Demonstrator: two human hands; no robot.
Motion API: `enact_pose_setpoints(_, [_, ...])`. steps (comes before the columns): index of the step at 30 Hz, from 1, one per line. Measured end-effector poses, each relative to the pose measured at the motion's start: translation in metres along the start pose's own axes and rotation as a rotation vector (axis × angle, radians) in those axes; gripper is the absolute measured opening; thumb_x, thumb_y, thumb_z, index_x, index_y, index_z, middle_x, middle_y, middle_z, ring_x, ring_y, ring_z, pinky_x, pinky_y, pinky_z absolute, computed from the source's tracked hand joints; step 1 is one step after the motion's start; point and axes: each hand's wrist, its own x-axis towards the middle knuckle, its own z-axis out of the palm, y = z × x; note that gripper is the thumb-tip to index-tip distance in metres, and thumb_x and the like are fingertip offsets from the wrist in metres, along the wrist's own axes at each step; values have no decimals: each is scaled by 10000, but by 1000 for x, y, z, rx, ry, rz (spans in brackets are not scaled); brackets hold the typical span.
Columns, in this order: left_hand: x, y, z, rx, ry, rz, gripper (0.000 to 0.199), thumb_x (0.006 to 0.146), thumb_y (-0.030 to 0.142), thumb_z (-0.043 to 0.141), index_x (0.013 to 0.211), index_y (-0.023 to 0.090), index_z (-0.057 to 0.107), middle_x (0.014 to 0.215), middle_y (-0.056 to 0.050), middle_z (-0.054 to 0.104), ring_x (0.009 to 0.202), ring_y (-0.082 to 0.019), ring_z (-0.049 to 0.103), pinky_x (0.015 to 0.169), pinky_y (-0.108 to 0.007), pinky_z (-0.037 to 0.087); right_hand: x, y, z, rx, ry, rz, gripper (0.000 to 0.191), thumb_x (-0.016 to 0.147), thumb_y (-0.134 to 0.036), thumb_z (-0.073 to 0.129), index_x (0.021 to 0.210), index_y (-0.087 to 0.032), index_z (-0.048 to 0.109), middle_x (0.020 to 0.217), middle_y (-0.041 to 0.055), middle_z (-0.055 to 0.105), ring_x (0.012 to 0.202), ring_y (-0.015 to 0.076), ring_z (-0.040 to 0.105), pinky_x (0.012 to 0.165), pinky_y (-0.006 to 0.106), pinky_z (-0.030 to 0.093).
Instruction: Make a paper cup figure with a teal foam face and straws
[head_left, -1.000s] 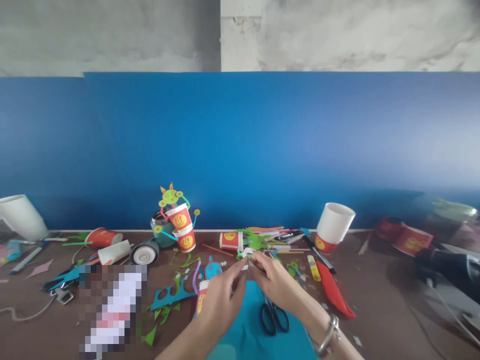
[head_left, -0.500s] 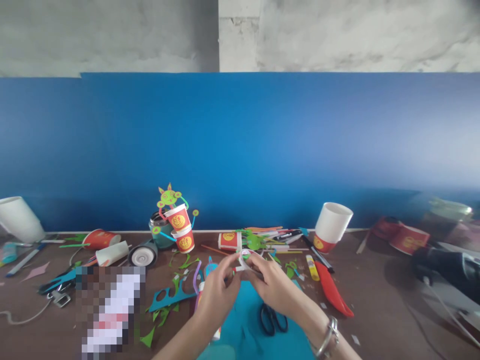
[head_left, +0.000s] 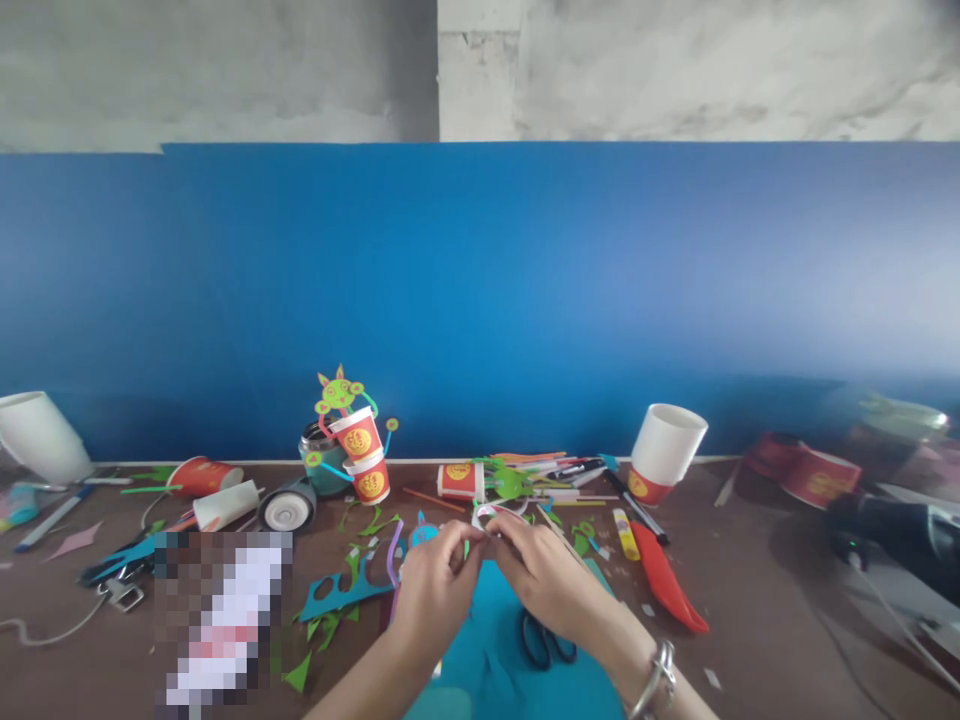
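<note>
My left hand and my right hand meet over the turquoise sheet, their fingertips pinched close together. What lies between the fingertips is too small to make out; a bit of green shows there. Just beyond the fingers is a white ring-shaped roll, partly hidden by them. Black-handled scissors lie on the sheet, below my right hand. A blue paper cutout sits behind my left hand, beside a purple strip.
Stacked red cups with a green paper figure stand back left, by a dark jar. White cups stand back right, near a glue stick and red balloon. Pens, straws and scraps litter the brown table.
The white roll was at my fingertips; now it shows beyond them. My fingers have drawn together slightly lower, in a tight pinch.
</note>
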Motion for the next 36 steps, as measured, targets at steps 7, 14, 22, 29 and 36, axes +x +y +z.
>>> enact_pose_setpoints(7, [1, 1, -3, -2, -7, 60, 179, 876, 291, 473, 831, 210, 626, 525, 43, 517, 473, -123, 473, 483, -224, 261, 0, 1, 6, 76, 81, 38, 146, 840, -203, 458, 711, -202, 526, 532, -58, 450, 485, 97, 382, 488, 225, 229])
enact_pose_setpoints(14, [-4, 3, -7, -108, 54, 181, 133, 869, 243, 514, 813, 210, 630, 657, -6, 640, 554, -131, 538, 549, -222, 333, 1, -3, 19, 381, 195, 98, 184, 759, -222, 486, 579, -183, 492, 517, -54, 359, 503, 94, 325, 467, 214, 235])
enact_pose_setpoints(22, [3, 18, -13, -824, 96, -195, 281, 750, 430, 675, 690, 167, 597, 504, 63, 414, 436, -57, 290, 422, -179, 225, 8, 11, 19, 295, 286, 228, 184, 781, -271, 453, 633, -188, 526, 560, -12, 517, 527, 123, 447, 510, 228, 311])
enact_pose_setpoints(29, [9, 18, -14, -1274, -57, -448, 343, 713, 447, 723, 812, 133, 623, 476, 124, 162, 448, -54, 69, 377, -177, 102, 6, 61, 2, -509, 125, 455, 189, 649, -52, 575, 498, -165, 579, 609, 114, 650, 658, 236, 595, 629, 332, 368])
enact_pose_setpoints(36, [7, 18, -9, -1274, -120, -536, 435, 672, 488, 740, 888, 132, 614, 468, 131, 167, 432, -46, 64, 377, -184, 64, 10, 18, 12, 461, 216, 231, 283, 838, -405, 497, 832, -172, 658, 773, 44, 662, 738, 188, 586, 632, 264, 420])
